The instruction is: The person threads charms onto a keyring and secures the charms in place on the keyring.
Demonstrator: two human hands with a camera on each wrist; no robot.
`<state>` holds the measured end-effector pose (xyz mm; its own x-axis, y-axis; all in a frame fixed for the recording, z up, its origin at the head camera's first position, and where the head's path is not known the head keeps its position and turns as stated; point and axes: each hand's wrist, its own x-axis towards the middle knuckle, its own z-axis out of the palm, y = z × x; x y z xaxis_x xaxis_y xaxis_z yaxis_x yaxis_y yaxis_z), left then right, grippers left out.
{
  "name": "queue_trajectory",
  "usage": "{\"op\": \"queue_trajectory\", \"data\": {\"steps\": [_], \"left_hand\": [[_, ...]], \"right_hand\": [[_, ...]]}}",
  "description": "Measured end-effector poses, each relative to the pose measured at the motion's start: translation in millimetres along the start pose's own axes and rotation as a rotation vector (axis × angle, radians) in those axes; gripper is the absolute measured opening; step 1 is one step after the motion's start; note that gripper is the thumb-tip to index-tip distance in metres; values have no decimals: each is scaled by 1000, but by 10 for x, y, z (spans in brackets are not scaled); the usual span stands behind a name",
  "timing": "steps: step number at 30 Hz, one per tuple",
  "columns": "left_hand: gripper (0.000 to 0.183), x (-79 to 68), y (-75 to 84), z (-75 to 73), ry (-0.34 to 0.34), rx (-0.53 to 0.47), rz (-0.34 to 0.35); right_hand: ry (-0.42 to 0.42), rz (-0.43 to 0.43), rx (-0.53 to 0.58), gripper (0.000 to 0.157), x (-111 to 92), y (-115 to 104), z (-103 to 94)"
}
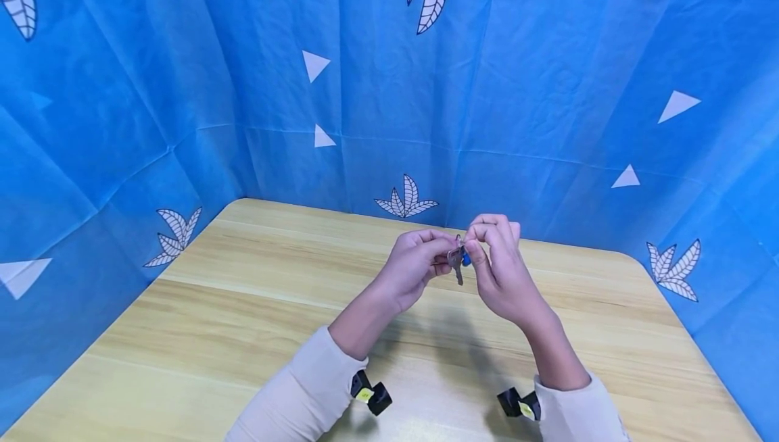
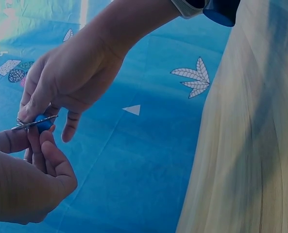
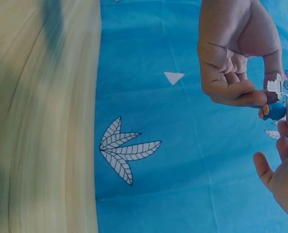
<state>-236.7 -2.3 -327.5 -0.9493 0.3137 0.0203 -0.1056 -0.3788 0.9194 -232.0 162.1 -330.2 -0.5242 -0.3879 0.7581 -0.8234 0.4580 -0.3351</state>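
In the head view a small metal key hangs from a key ring between the two hands, with a blue charm beside it. My left hand pinches the ring from the left. From the right, the thumb and forefinger of my right hand pinch it too. Close up in the left wrist view, the key lies across the round blue charm. An orange bit shows on the charm in the right wrist view. Fingers cover much of the ring.
The hands are raised above a light wooden table. Blue cloth with white leaves and triangles surrounds it at the back and sides. Black wrist cameras sit at both sleeve cuffs.
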Motion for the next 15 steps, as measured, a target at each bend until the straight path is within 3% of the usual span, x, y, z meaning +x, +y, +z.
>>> {"op": "queue_trajectory", "data": {"steps": [15], "left_hand": [[5,3,-22,8,-11,-5,-10]], "right_hand": [[33,-59,-40,23,5,18,5]]}}
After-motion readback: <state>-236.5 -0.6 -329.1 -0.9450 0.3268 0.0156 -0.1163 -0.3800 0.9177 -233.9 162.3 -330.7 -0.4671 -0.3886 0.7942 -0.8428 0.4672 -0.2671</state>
